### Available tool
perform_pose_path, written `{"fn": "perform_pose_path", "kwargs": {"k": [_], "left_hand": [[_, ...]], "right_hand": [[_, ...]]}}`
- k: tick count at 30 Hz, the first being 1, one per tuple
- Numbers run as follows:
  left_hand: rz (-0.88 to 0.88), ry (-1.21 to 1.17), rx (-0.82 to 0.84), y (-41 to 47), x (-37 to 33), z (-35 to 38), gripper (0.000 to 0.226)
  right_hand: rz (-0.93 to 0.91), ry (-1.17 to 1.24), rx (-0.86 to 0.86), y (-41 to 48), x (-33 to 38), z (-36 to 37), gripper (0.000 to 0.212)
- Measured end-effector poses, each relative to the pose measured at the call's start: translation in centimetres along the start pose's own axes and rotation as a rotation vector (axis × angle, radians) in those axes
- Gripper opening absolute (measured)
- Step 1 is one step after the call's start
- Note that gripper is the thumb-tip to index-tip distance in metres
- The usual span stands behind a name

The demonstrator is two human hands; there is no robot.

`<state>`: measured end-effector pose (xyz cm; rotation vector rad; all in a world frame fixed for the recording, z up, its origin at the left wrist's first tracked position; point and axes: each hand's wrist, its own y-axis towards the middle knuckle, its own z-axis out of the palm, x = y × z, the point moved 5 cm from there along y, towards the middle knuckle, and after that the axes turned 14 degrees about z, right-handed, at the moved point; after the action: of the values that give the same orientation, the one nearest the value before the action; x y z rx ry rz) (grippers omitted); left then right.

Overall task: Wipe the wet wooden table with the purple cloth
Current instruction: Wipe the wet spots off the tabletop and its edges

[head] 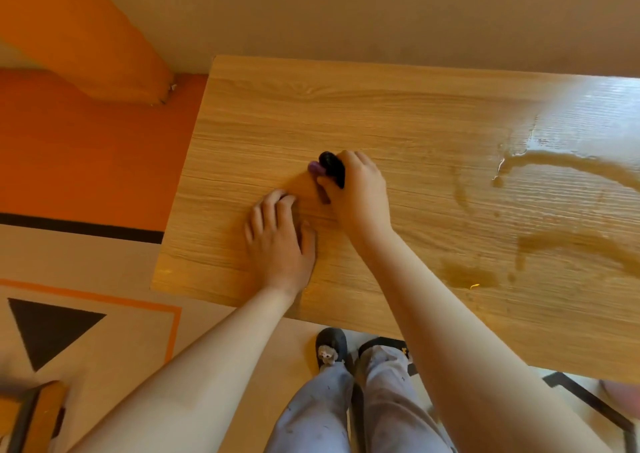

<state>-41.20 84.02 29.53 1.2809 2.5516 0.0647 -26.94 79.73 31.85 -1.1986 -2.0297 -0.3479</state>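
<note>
Right hand (358, 193): holds the bunched purple cloth (331, 171) on the table (263, 113).
Left hand (277, 238): rests on the table, at 7 o'clock from the cloth.
Water (571, 165): shiny streaks at 3 o'clock.

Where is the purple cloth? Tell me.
Head view: the purple cloth is bunched in the right hand on the wooden table, just beyond the left hand, left of the wet streaks.

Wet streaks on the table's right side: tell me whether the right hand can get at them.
Probably yes: the right hand holds the purple cloth, and only bare table lies between it and the wet streaks.
</note>
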Motion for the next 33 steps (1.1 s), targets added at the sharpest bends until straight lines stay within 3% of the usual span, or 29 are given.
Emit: {"fn": "perform_pose_path", "kwargs": {"k": [3, 10, 13, 20, 26, 33], "left_hand": [[-0.001, -0.031, -0.040, 0.1, 0.0, -0.1, 0.035], [0.000, -0.041, -0.037, 0.1, -0.3, -0.3, 0.036], [-0.004, -0.041, -0.031, 0.2, -0.2, -0.3, 0.037], [-0.016, -0.015, 0.007, 0.1, -0.3, -0.5, 0.038], [-0.023, -0.019, 0.028, 0.2, -0.4, -0.5, 0.038], [-0.019, -0.017, 0.019, 0.3, -0.4, -0.5, 0.038]], "right_hand": [[0.037, 0.004, -0.019, 2.8, -1.5, -2.3, 0.025], [0.337, -0.016, -0.302, 6.9, -10.9, -12.5, 0.030], [0.381, -0.021, -0.329, 6.4, -11.1, -12.7, 0.030], [0.025, 0.013, -0.021, 3.1, -1.1, -1.9, 0.023], [-0.127, -0.071, 0.049, 5.8, -0.7, -2.5, 0.025], [0.278, -0.021, -0.290, 13.1, -10.8, -13.6, 0.032]]}}
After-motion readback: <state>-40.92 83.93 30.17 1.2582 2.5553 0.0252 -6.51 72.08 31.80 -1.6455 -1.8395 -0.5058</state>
